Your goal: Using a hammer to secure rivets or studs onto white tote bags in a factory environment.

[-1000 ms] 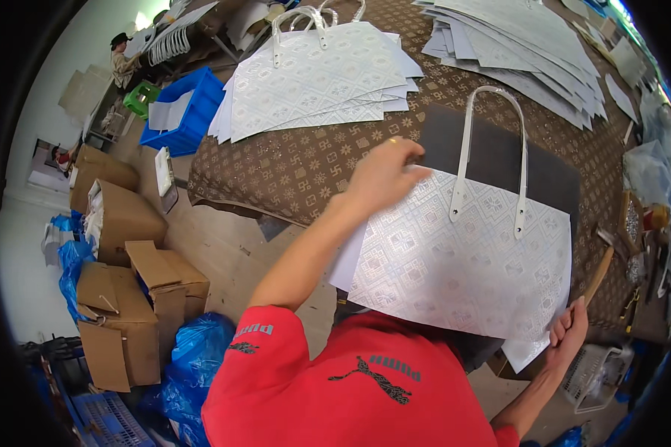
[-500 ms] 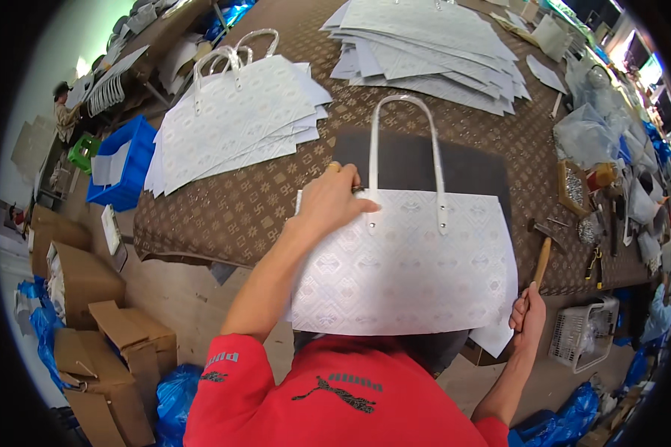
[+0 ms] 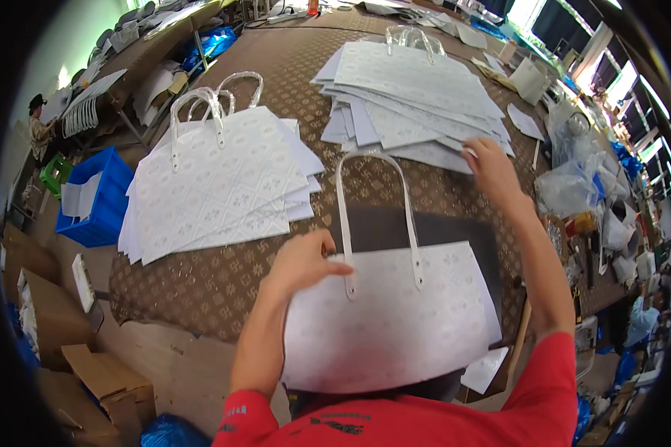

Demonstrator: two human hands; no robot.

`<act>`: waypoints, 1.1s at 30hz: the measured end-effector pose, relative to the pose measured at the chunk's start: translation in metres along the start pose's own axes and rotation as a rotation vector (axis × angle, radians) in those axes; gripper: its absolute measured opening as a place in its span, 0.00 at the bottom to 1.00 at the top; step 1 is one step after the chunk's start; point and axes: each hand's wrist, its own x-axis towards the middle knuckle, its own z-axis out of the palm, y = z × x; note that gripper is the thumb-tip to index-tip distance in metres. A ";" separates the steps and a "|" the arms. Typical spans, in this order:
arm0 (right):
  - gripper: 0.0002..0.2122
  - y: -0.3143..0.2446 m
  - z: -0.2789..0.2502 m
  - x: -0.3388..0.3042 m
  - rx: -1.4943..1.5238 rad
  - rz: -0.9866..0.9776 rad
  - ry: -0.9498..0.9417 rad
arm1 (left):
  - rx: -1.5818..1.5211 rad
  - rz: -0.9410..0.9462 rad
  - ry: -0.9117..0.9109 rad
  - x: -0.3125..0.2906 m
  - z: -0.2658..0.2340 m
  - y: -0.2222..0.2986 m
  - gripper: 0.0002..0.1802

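A white patterned bag panel (image 3: 384, 320) with a looped strap handle (image 3: 408, 201) riveted to it lies in front of me, over a dark board (image 3: 455, 231). My left hand (image 3: 302, 262) grips its upper left corner, thumb on the face by the handle's base. Beyond it, my right hand (image 3: 493, 170) reaches to the near right edge of a stack of white panels (image 3: 417, 89). Its fingers are curled together at that edge; whether they pinch a sheet is unclear. A wooden hammer handle (image 3: 520, 335) shows beside my right forearm, its head hidden.
Left on the patterned brown tablecloth (image 3: 201, 290) is another pile of panels with handles (image 3: 220, 179). Plastic bags (image 3: 570, 186) and tools crowd the table's right side. A blue crate (image 3: 101, 212) and cardboard boxes (image 3: 108, 376) stand left. A person (image 3: 41, 130) is far left.
My right hand has let go of the hammer and moved up and forward to the far stack. My left hand keeps its hold on the panel's corner. The view has shifted.
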 end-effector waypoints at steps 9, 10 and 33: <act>0.08 -0.008 0.130 0.191 -0.344 -0.194 -0.073 | 0.002 -0.099 -0.137 0.001 -0.005 0.005 0.27; 0.08 -0.004 0.136 0.197 -0.416 -0.194 -0.109 | -0.007 -0.079 -0.146 0.002 -0.005 0.004 0.27; 0.17 0.076 -0.057 0.205 0.053 0.273 0.454 | -0.028 -0.109 -0.201 0.004 -0.012 0.001 0.30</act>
